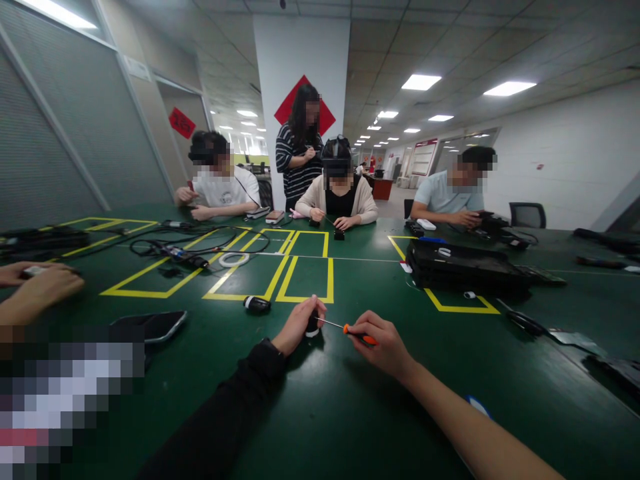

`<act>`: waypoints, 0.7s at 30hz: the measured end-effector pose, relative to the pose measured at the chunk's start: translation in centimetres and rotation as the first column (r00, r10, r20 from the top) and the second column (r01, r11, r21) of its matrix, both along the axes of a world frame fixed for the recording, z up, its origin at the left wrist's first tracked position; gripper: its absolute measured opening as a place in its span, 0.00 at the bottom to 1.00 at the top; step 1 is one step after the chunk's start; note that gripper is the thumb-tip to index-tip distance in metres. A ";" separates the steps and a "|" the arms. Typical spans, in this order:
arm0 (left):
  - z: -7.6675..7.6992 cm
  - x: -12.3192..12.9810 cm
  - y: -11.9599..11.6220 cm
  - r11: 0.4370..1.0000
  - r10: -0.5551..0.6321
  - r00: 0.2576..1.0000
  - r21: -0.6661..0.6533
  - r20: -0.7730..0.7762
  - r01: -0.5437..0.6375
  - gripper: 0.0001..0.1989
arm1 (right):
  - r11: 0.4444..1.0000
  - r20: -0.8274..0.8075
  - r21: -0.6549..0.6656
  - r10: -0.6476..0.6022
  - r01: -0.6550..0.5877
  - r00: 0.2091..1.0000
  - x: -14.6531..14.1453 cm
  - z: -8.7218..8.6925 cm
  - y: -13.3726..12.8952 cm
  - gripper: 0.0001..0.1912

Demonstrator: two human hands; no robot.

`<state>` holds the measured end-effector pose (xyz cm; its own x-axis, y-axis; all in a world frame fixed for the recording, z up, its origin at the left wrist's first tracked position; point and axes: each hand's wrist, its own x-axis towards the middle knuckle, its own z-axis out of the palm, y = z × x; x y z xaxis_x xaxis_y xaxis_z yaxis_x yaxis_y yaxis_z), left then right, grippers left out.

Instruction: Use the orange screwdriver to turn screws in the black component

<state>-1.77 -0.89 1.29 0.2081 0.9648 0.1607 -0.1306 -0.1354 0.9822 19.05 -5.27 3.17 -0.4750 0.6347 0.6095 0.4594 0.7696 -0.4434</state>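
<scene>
My left hand (300,325) is closed around a small black and white device (313,327), just above or on the green table; its exact kind is unclear. My right hand (379,338) grips a screwdriver (369,340) with an orange and black handle. The thin metal shaft points left, and its tip meets or nearly meets the device beside my left fingers; the exact contact is too small to make out. A similar black and white device (257,305) lies on the table just beyond my left hand.
Yellow tape rectangles (305,300) mark the green table (350,427). A phone (150,327) lies left, near a co-worker's hands (45,290). Cables (185,257) and a white cable coil (234,260) lie farther back. A black case (465,267) stands right. Several people sit or stand opposite.
</scene>
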 end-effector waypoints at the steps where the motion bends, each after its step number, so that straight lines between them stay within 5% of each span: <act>1: 0.0 0.0 0.0 1.000 -0.004 1.000 0.001 0.007 0.004 0.23 | 1.000 0.002 0.001 0.001 -0.001 1.000 0.0 0.0 0.0 0.08; 13: 0.4 0.0 -0.3 0.999 -0.012 1.000 0.038 -0.027 0.013 0.22 | 0.985 -0.056 -0.121 -0.129 0.121 0.990 -0.4 0.3 -0.2 0.07; 21: -0.1 0.0 -0.3 0.995 -0.086 0.996 -0.043 0.036 0.088 0.21 | 0.987 -0.356 -0.149 0.010 -0.067 0.934 -1.6 0.9 -1.5 0.03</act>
